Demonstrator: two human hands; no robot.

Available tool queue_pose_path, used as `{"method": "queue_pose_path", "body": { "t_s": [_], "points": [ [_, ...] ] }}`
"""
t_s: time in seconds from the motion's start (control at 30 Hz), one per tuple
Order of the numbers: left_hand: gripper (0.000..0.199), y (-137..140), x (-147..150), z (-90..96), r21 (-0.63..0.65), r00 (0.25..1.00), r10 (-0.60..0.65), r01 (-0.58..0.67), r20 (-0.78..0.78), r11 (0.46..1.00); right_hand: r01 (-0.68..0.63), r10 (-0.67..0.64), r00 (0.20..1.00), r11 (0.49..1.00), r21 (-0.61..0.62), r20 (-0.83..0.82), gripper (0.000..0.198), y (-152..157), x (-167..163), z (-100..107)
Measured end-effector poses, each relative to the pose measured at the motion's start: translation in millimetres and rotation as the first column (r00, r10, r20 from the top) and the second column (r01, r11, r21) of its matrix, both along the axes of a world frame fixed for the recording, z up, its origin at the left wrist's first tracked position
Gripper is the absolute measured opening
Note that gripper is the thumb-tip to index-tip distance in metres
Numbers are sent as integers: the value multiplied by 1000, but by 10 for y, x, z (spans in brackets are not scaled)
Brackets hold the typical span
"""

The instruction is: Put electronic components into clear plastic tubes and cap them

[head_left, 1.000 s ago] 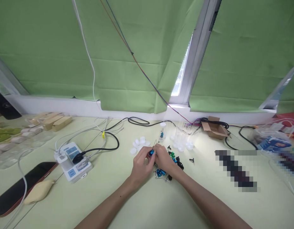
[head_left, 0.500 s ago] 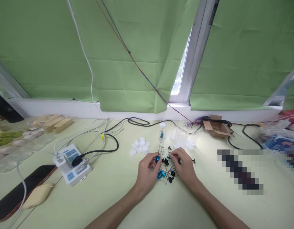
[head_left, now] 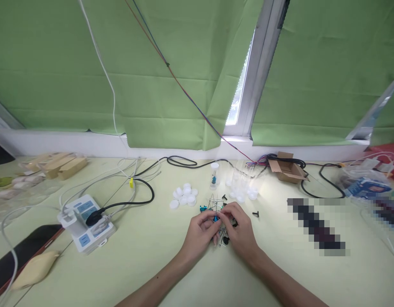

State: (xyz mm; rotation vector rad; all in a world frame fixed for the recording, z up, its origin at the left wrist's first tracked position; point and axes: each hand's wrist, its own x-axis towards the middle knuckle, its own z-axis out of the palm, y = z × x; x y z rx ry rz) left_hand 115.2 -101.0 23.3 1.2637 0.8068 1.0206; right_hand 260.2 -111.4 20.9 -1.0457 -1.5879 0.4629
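Both hands meet over a small pile of parts on the table. My left hand (head_left: 200,232) pinches a small shiny blue part (head_left: 215,218) with a thin metal rod standing up from it. My right hand (head_left: 241,228) is closed at the same spot, thumb and forefinger against the blue part's right side; what they hold is hidden. Thin metal rods (head_left: 216,201) stick out beyond the fingertips. A loose teal part (head_left: 203,208) lies left of them. Black knob-like pieces (head_left: 226,241) show between the hands, and a black T-shaped piece (head_left: 256,214) lies to the right.
White round caps (head_left: 184,198) lie left of a capped clear jar (head_left: 214,177) with a blue part inside. Clear jars (head_left: 240,183) stand behind my right hand. A power strip (head_left: 88,221) with cables sits at left, an open cardboard box (head_left: 288,170) at back right.
My hands have come together, the right moving left to meet the left at the blue part. The view has shifted slightly. A teal part now shows left of the rods.
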Motion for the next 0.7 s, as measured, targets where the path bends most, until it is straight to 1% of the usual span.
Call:
{"method": "queue_pose_path", "body": {
  "t_s": [0.1,0.23,0.47,0.7],
  "points": [
    [29,-11,8,13,-30,999,-43,44,14,999,-2,2,1000,1000,3,-6,14,8,12,-11],
    [31,-19,14,14,-69,998,-57,60,41,996,-11,11,1000,1000,10,-8,13,8,19,-19],
    [35,-17,9,34,-127,999,-29,34,44,991,-32,32,999,999,5,-3,13,18,22,-18],
    [30,-19,6,90,-177,997,-24,37,71,983,-68,68,997,998,-7,33,14,27,33,-13]
  ]
}}
